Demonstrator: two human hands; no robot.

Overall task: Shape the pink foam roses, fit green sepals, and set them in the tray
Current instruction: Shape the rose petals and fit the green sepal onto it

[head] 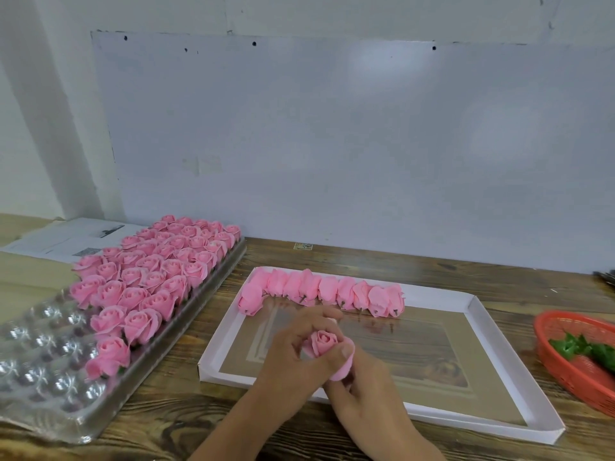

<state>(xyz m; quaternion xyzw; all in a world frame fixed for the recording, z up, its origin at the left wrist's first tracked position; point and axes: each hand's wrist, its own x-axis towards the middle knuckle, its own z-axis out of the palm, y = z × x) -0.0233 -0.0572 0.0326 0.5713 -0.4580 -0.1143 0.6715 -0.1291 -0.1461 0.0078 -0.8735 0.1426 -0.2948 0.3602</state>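
Rose [322, 342] sits pinched between both hands above the near part of the white tray [472, 302]: the left hand [293, 347] curls its fingers round the bloom's left side, and the right hand [357, 377] closes on it from below, thumb against the petals. A row of roses [326, 291] lies on its side along the tray's far edge. On the wooden table [186, 424], a clear blister tray [50, 367] at left holds many upright roses, and a red basket [572, 354] at right holds green sepals [570, 346].
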